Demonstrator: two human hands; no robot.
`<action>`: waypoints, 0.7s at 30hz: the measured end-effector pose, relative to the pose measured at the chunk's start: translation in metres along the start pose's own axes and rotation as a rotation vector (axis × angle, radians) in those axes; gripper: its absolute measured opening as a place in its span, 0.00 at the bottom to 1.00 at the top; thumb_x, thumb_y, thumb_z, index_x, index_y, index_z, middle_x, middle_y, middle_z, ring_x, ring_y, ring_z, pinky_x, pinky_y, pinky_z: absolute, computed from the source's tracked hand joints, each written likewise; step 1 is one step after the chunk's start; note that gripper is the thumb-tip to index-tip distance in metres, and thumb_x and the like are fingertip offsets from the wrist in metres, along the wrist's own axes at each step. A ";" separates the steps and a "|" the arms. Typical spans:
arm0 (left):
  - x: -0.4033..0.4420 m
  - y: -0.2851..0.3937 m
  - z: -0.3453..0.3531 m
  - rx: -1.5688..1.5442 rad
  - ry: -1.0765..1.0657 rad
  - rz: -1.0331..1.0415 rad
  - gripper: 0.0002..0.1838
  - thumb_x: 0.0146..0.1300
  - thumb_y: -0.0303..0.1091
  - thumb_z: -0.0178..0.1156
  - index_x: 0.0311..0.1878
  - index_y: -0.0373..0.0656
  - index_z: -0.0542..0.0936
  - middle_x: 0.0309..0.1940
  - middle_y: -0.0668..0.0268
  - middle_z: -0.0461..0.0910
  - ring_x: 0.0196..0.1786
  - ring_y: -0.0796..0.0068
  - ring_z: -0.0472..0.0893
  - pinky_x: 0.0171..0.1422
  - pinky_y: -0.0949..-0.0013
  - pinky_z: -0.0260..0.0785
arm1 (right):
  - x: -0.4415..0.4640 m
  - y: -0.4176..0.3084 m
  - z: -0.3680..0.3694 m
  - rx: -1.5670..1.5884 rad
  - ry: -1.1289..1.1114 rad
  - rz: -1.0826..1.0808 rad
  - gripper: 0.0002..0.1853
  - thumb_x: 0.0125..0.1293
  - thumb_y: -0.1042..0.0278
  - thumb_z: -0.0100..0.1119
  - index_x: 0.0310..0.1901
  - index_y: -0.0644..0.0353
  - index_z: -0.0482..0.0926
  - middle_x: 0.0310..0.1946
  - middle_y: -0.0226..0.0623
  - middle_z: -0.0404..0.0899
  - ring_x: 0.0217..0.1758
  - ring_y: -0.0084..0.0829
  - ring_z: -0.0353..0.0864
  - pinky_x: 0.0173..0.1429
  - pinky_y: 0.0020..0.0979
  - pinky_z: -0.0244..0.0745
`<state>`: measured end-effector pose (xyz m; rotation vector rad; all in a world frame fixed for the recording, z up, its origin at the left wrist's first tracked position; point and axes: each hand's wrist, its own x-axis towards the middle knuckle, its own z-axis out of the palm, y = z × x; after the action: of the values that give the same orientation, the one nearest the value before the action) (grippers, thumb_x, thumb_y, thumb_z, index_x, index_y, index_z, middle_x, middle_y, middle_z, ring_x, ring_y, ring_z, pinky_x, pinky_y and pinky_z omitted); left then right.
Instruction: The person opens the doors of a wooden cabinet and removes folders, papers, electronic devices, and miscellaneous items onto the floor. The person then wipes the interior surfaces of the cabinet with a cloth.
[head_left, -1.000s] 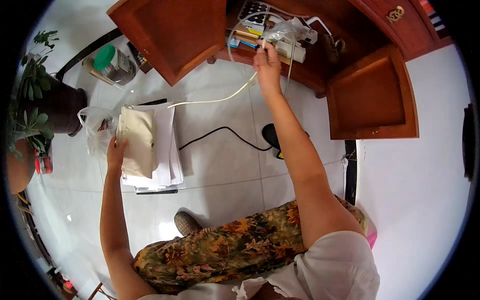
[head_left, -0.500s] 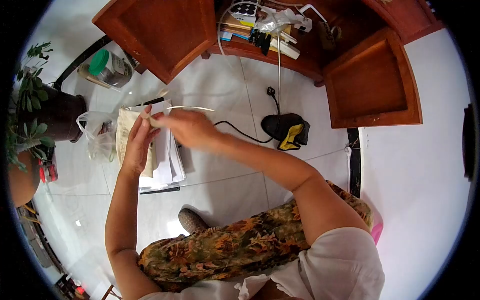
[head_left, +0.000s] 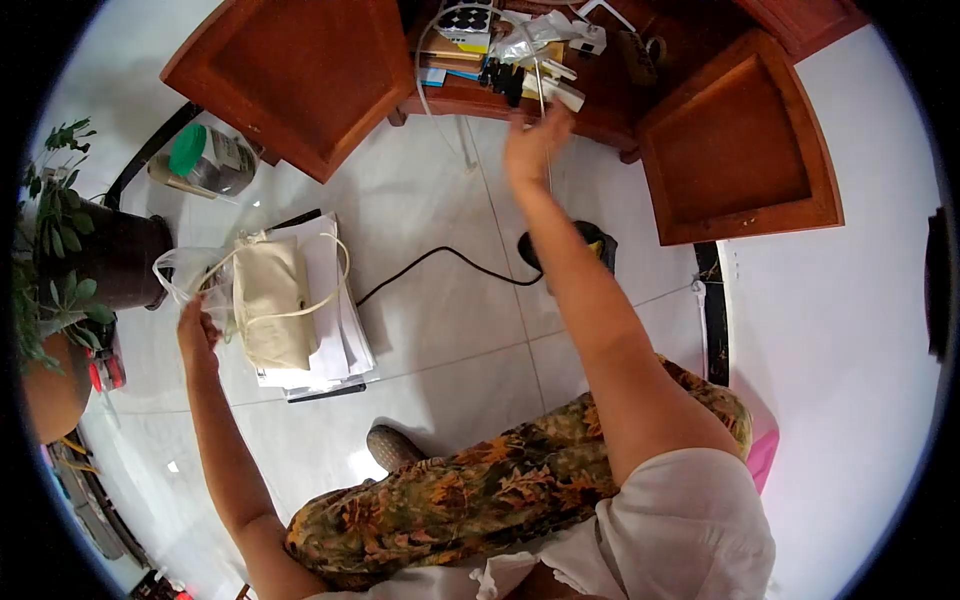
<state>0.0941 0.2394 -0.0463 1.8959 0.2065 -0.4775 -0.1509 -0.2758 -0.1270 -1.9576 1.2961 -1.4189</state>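
Observation:
My left hand (head_left: 199, 328) is beside a clear plastic bag (head_left: 180, 262), its fingers curled; whether they grip the plastic is unclear. Just right of it, a cream handbag (head_left: 272, 300) with a looped strap (head_left: 342, 285) lies on a stack of white papers (head_left: 335, 330). My right hand (head_left: 537, 150) is stretched forward to the cabinet front, slightly blurred, its fingers apart. It overlaps a thin metal rod (head_left: 541, 90); I see no grip on it. Beyond the fingertips, a white object (head_left: 556, 92) and black items (head_left: 505, 80) sit on the cabinet shelf.
Two wooden doors (head_left: 290, 80) (head_left: 742, 140) of the cabinet stand open. A black base (head_left: 600, 240) with a cord (head_left: 450, 250) is on the tiled floor (head_left: 440, 330). At left are a green-lidded jar (head_left: 215, 160) and a potted plant (head_left: 110, 250).
My hands were together above the handbag. They have parted: the left moved down and left towards the plastic bag, the right forward and right to the cabinet. The handbag now lies uncovered.

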 end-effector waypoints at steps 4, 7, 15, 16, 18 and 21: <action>0.022 -0.072 -0.023 0.193 0.125 -0.196 0.22 0.60 0.52 0.60 0.51 0.49 0.77 0.30 0.70 0.73 0.27 0.77 0.72 0.36 0.70 0.68 | 0.027 0.051 -0.010 -0.273 -0.095 0.239 0.42 0.52 0.69 0.67 0.67 0.62 0.55 0.61 0.57 0.61 0.64 0.55 0.61 0.67 0.48 0.60; 0.027 -0.089 -0.036 0.212 0.009 -0.218 0.25 0.60 0.52 0.59 0.57 0.49 0.73 0.39 0.70 0.76 0.40 0.74 0.74 0.48 0.63 0.65 | 0.039 0.057 -0.022 -0.240 -0.255 0.170 0.52 0.50 0.58 0.72 0.72 0.53 0.47 0.67 0.56 0.53 0.69 0.58 0.56 0.70 0.50 0.56; 0.028 -0.075 -0.012 0.169 0.009 -0.104 0.26 0.61 0.50 0.59 0.59 0.50 0.73 0.50 0.70 0.75 0.51 0.74 0.72 0.56 0.63 0.61 | 0.072 0.062 -0.006 -0.722 -0.416 -0.248 0.55 0.49 0.50 0.72 0.74 0.46 0.45 0.67 0.49 0.57 0.69 0.49 0.58 0.69 0.59 0.50; 0.026 -0.074 -0.009 0.162 -0.016 -0.085 0.25 0.61 0.50 0.59 0.59 0.49 0.73 0.51 0.70 0.75 0.51 0.74 0.72 0.56 0.63 0.61 | 0.079 0.060 -0.006 -0.730 -0.483 -0.173 0.54 0.50 0.51 0.71 0.74 0.47 0.46 0.67 0.49 0.59 0.68 0.49 0.61 0.69 0.57 0.53; 0.021 -0.072 -0.003 0.152 -0.048 -0.059 0.25 0.62 0.49 0.59 0.60 0.49 0.73 0.51 0.70 0.76 0.52 0.75 0.72 0.57 0.62 0.60 | 0.090 0.063 -0.008 -0.679 -0.558 -0.109 0.50 0.52 0.52 0.70 0.72 0.49 0.49 0.63 0.50 0.64 0.65 0.48 0.66 0.66 0.52 0.61; 0.015 -0.068 0.002 0.156 -0.027 -0.049 0.25 0.62 0.48 0.59 0.60 0.47 0.73 0.51 0.69 0.76 0.52 0.75 0.72 0.58 0.62 0.59 | 0.101 0.070 -0.013 -0.558 -0.585 -0.068 0.41 0.56 0.53 0.66 0.69 0.54 0.57 0.55 0.52 0.73 0.57 0.49 0.75 0.59 0.46 0.71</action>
<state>0.0823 0.2612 -0.1113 2.0392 0.2031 -0.5660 -0.1882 -0.3930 -0.1206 -2.5204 1.4234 -0.4346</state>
